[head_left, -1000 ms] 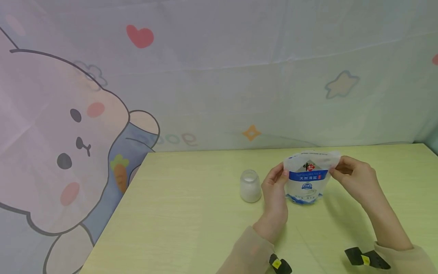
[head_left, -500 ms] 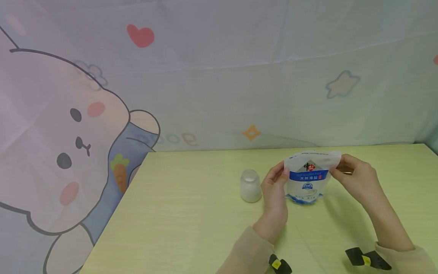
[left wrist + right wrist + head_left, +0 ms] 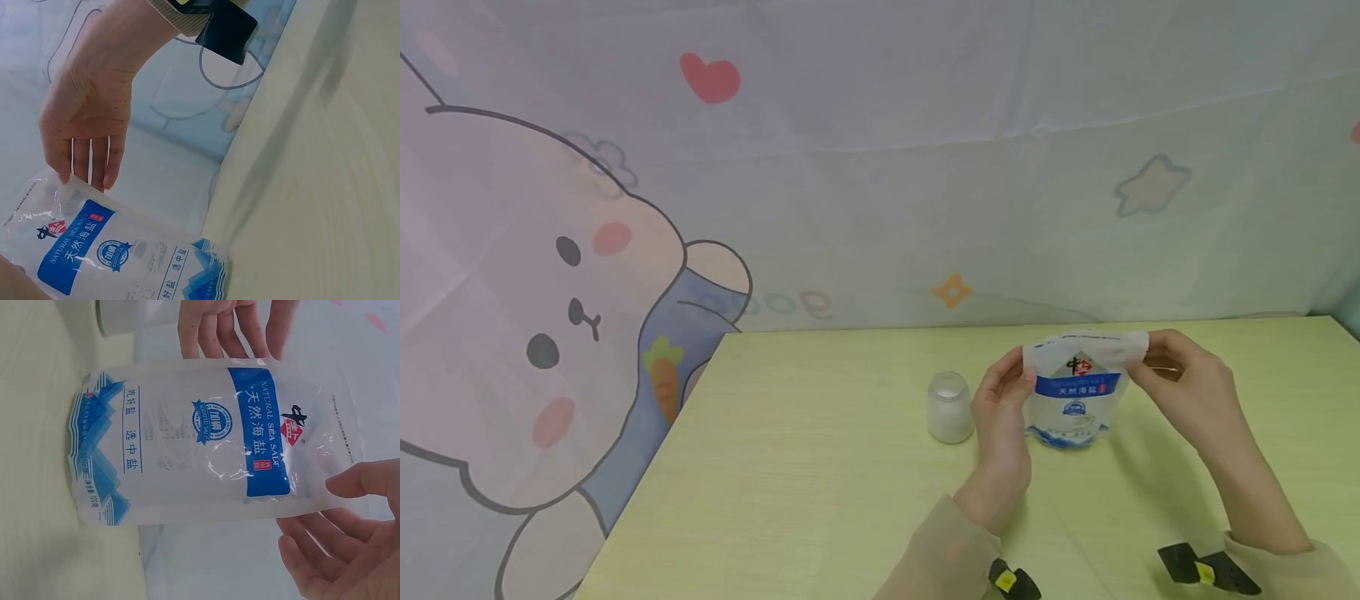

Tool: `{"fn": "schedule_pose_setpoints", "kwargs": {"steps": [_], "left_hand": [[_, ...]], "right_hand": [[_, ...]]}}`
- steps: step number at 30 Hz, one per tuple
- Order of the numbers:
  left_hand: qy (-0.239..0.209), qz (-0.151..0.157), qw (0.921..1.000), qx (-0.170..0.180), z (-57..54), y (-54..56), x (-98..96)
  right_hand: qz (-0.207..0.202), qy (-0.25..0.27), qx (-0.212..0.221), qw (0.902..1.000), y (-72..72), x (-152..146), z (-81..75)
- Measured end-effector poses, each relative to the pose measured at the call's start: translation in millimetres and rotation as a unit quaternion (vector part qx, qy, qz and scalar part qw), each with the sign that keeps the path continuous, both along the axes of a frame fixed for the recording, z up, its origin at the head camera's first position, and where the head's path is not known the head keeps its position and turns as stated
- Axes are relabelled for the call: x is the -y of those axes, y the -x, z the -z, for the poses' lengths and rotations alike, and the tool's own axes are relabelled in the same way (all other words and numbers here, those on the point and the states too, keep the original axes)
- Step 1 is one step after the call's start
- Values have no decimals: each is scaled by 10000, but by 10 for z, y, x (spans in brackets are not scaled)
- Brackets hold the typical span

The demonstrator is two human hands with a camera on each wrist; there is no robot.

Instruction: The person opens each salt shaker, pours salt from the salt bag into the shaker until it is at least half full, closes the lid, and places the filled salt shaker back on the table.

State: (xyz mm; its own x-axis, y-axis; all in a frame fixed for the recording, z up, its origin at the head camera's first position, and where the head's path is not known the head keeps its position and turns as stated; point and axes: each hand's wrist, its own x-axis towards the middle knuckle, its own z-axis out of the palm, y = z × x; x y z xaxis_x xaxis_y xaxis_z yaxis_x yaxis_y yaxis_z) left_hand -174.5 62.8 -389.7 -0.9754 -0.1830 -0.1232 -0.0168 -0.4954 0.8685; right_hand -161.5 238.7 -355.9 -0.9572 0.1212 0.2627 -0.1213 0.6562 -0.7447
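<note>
A white and blue bag of sea salt (image 3: pixel 1071 408) stands upright near the tabletop; its printed front faces me. At its left edge my left hand (image 3: pixel 1002 421) pinches the upper side, thumb on the front and fingers behind. My right hand (image 3: pixel 1187 392) pinches the upper right corner, as the right wrist view shows with thumb and fingers (image 3: pixel 362 481) on either face of the bag (image 3: pixel 187 450). In the left wrist view, the right hand's (image 3: pixel 87 119) fingers reach behind the bag's edge. Whether the top is torn cannot be made out.
A small glass jar (image 3: pixel 949 408) with white contents stands just left of my left hand, its mouth uncovered. The pale yellow table (image 3: pixel 775 467) runs back to a curtain (image 3: pixel 880 208) printed with a cartoon bear. Straps with black pieces (image 3: pixel 1206 571) sit on both wrists.
My right hand has shifted slightly up and right at the bag's upper right corner, its fingers bending a little more. The left hand, bag and jar stay nearly still.
</note>
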Motion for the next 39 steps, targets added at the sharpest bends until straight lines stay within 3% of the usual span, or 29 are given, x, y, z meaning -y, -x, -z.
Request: {"fn": "schedule_pose_setpoints", "kwargs": {"steps": [5,14,24,32,39], "left_hand": [[27,-115,9999,108,-66,-29,2],[-93,-233,9993,-265,-158,-90,18],[106,-123,9994,-321,-232,-124,43],[291,-48,9993,-248,-274,-78,100],[409,78,9988,-245,-280,-62,158]], "right_hand": [[16,8,-148,9999,-23,-26,-12],[-38,52,-390,9992,-53,-16,-60],[-45,108,-531,9985,-90,19,-105],[-17,116,-810,9966,-95,43,-140],[40,66,-765,9970,-122,41,-175]]}}
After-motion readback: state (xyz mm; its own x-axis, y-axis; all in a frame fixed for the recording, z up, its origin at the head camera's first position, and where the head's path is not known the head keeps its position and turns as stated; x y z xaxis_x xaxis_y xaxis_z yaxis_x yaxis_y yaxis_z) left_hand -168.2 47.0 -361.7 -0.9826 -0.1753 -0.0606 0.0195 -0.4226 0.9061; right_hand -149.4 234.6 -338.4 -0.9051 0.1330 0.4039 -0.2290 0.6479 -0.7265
